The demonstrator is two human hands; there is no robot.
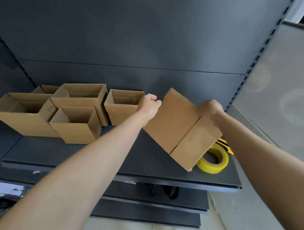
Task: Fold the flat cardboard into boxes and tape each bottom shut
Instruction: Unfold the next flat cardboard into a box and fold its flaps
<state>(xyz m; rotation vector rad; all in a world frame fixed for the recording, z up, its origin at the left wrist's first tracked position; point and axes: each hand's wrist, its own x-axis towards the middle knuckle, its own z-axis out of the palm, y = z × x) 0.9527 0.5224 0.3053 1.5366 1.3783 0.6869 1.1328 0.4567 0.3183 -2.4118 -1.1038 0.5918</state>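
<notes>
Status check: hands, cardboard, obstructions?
Right hand grips cardboard, tilted over shelf. Left hand curled at its edge, grip unclear. Tape roll partly under its lower corner.

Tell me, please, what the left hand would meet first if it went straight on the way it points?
Probably the top corner of the held cardboard just beside the left hand; if it misses, the shelf's back panel. Depth is unclear.

brown cardboard boxes point(77, 109), yellow tape roll point(214, 161), dark grey shelf point(57, 152).
</notes>
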